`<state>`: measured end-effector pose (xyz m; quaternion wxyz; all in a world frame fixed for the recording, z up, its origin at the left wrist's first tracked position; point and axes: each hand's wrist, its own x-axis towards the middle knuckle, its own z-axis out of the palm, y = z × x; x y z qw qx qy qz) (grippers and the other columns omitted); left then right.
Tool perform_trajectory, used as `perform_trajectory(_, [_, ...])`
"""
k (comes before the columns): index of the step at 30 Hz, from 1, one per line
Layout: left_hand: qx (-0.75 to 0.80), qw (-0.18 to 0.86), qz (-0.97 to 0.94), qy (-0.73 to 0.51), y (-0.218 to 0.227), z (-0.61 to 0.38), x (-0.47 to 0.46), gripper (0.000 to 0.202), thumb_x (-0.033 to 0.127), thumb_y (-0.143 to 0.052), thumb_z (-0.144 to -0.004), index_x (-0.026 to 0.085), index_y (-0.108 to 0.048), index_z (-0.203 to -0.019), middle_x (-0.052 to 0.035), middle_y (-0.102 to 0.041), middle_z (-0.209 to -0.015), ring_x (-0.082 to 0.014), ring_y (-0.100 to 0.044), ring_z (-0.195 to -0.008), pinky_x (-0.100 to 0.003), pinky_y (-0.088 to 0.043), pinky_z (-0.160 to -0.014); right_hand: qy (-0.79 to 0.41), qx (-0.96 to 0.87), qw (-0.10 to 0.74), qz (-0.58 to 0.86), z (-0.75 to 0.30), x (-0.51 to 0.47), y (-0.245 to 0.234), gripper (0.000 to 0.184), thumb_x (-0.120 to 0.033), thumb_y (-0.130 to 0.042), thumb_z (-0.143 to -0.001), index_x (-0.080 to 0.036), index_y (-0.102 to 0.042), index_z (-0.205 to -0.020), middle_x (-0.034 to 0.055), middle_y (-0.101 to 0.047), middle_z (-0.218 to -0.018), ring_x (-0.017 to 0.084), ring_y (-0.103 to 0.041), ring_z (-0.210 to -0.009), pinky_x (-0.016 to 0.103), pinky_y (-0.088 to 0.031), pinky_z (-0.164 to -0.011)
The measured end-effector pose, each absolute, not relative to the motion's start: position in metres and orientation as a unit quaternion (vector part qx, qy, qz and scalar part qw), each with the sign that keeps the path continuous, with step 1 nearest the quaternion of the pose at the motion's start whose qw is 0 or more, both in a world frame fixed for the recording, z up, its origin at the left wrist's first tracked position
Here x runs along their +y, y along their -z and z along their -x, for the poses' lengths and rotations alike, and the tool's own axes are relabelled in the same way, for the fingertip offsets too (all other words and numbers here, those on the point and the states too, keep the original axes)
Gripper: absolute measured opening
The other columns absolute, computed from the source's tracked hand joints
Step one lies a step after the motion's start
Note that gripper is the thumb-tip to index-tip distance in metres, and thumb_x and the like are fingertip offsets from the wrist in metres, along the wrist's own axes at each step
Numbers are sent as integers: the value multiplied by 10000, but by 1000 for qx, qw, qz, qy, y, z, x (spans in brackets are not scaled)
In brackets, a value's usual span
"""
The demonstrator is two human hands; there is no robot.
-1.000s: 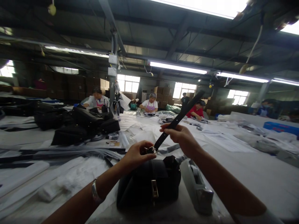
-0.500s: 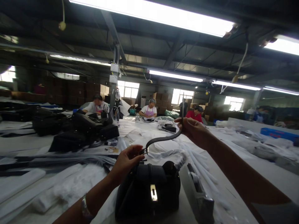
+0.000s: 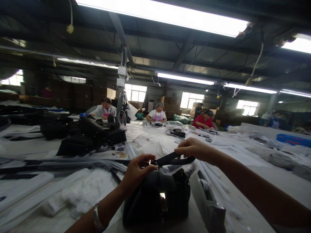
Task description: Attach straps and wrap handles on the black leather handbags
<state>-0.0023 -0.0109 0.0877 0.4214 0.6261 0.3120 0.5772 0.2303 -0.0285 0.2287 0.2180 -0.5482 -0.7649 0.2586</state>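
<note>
A black handbag (image 3: pixel 155 202) with a shiny metal clasp stands upright on the table in front of me. Just above its top, my left hand (image 3: pixel 139 168) pinches a metal buckle (image 3: pixel 153 162) at the end of a black strap (image 3: pixel 167 158). My right hand (image 3: pixel 190 149) is closed on the strap, which folds back in a loop beneath the fingers. Part of the strap is hidden behind that hand.
Black bags (image 3: pixel 89 136) are heaped on the left. White wrapping (image 3: pixel 80 191) lies left of the handbag, and a grey box-like holder (image 3: pixel 209 200) stands to its right. Across the table sit co-workers, one in a red top (image 3: pixel 203 121).
My right hand has come down and toward the left hand, folding over the strap that rose upright before. The left hand keeps the buckle.
</note>
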Motion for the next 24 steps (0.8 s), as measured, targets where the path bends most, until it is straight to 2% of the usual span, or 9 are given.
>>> perform_trajectory(6, [337,384,-643,-571,-90,1,-14,345,268,-823,-665,204,-733,-993,-40,-760,-1001,-214,-696,-897,-319,-535,-843,-328,-761,232,509,-223,-29,-233,297,-435,-667,-753,-157,-746,-680,19,-631,-657,134,-492,-633,273,-370,-615])
perform_trajectory(13, [351,380,-636,-572,-91,3,-17,400,302,-837,-645,182,-719,-1009,-45,-756,-945,-215,-692,-852,-317,-539,-798,-271,-774,246,517,-219,-34,-239,326,-441,-634,-781,-158,-751,-669,-3,-542,-574,129,-453,-597,273,-326,-567])
perform_trajectory(19, [345,358,-651,-573,-92,0,-17,374,281,-845,-643,189,-731,-987,-41,-753,-947,-202,-688,-827,-310,-537,-802,-243,-777,201,545,-208,-35,-233,252,-358,-628,-760,-161,-745,-655,-31,-478,-533,106,-405,-545,262,-288,-515])
perform_trajectory(22, [324,365,-660,-571,-93,-6,-18,372,272,-855,-636,192,-731,-977,-41,-759,-940,-219,-698,-870,-321,-537,-840,-235,-788,163,546,-194,-33,-220,291,-411,-636,-777,-159,-746,-681,-42,-474,-511,94,-391,-501,252,-269,-472])
perform_trajectory(24, [304,369,-669,-569,-93,-7,-19,367,266,-852,-645,196,-729,-984,-43,-762,-964,-233,-698,-926,-333,-531,-883,-216,-812,132,526,-186,-33,-214,366,-477,-621,-809,-155,-742,-683,-33,-528,-516,95,-421,-491,247,-285,-464])
